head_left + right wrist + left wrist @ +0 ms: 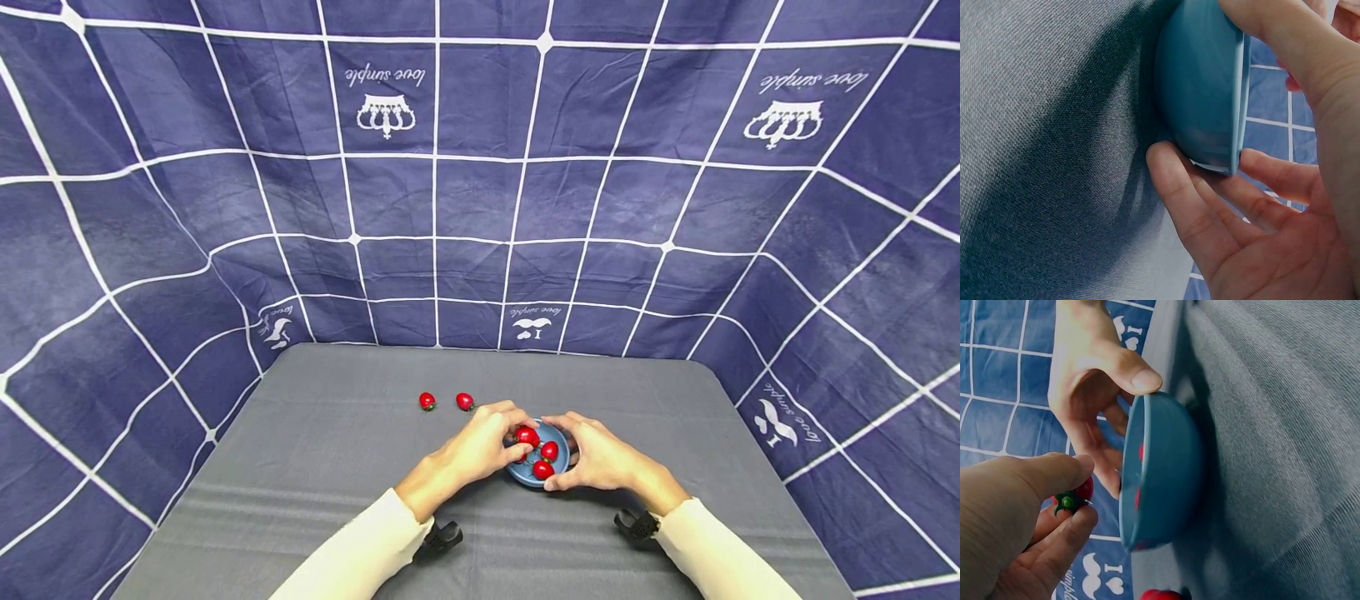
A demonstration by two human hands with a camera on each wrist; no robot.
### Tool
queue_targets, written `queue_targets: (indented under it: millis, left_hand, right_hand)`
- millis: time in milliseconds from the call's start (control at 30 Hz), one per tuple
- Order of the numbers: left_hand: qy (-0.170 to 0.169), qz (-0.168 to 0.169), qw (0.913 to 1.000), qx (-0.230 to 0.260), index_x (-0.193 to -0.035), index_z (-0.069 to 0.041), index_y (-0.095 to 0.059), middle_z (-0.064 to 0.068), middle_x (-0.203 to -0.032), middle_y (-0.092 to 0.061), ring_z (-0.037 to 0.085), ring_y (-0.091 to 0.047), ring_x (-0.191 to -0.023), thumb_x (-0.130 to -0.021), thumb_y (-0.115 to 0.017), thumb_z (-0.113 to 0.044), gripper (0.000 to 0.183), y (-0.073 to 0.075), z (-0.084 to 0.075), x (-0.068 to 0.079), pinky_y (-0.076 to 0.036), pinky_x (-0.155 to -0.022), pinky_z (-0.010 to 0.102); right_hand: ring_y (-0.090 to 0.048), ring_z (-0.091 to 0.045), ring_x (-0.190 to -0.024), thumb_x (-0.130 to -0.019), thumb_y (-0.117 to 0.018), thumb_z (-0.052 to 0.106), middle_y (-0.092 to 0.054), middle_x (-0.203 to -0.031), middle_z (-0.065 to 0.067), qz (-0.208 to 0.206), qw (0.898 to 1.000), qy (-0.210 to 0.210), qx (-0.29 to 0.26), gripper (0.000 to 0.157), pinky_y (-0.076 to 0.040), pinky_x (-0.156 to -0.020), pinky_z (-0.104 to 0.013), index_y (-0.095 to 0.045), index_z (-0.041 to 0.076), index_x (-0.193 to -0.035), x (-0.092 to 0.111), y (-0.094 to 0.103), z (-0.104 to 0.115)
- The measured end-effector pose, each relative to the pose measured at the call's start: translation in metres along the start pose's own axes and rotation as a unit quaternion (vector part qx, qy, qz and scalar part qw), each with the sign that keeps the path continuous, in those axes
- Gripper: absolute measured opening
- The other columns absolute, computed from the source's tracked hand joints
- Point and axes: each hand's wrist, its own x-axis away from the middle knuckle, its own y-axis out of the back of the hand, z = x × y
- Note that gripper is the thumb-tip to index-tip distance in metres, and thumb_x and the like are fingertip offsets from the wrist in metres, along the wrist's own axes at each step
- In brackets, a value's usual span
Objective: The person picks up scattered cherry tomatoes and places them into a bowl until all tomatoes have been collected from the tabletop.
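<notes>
A small blue bowl [553, 434] stands on the grey cloth with several cherry tomatoes inside, among them one cherry tomato [543, 471] near its front rim. Thumb on the rim and fingers around the far side, my right hand [603, 455] holds the bowl. Over the bowl's left part, my left hand [483, 443] pinches a red cherry tomato [1085, 489] between thumb and fingers. Its green star-shaped stem end [1069, 502] shows in the left wrist view. The right wrist view shows the bowl's outer wall [1200, 81], with the contents mostly hidden.
Two loose cherry tomatoes, a left one [427, 401] and a right one [465, 402], lie on the grey table [337, 450] behind and left of the bowl. A blue grid-patterned cloth [480, 200] hangs behind the table and along both sides.
</notes>
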Motion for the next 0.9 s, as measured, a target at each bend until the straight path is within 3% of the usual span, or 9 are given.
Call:
queue_targets:
  millis: [400,667,900]
  left_hand:
    - [-0.002,0.005,0.9999,0.010,-0.130,-0.006,-0.085,0.007,-0.119,-0.083,0.022,-0.079,-0.099,-0.100,-0.093,-0.011,0.031,-0.004,-0.006,-0.009,-0.064,-0.088,0.020]
    - [0.029,0.039,0.9988,-0.006,-0.146,-0.012,-0.080,0.008,-0.137,-0.083,0.026,-0.080,-0.127,-0.101,-0.094,-0.023,0.048,-0.006,-0.003,-0.006,-0.065,-0.115,0.035]
    - [0.039,0.026,0.9988,-0.011,-0.146,-0.013,-0.080,0.006,-0.138,-0.082,0.025,-0.079,-0.129,-0.101,-0.094,-0.027,0.048,-0.003,0.001,0.001,-0.065,-0.117,0.039]
  right_hand:
    - [-0.083,-0.017,-0.106,-0.080,-0.110,0.033,-0.069,-0.139,-0.017,-0.002,1.000,0.005,-0.008,0.101,-0.069,-0.085,-0.020,-0.060,-0.001,-0.162,0.000,0.000,0.000]
    - [-0.082,-0.017,-0.104,-0.081,-0.109,0.033,-0.070,-0.138,-0.016,0.000,1.000,0.001,-0.006,0.099,-0.069,-0.085,-0.019,-0.061,-0.001,-0.160,0.000,0.000,0.000]
    - [-0.081,-0.018,-0.109,-0.081,-0.109,0.033,-0.069,-0.143,-0.020,0.001,1.000,0.004,-0.012,0.102,-0.069,-0.086,-0.019,-0.058,-0.001,-0.163,0.001,0.000,0.000]
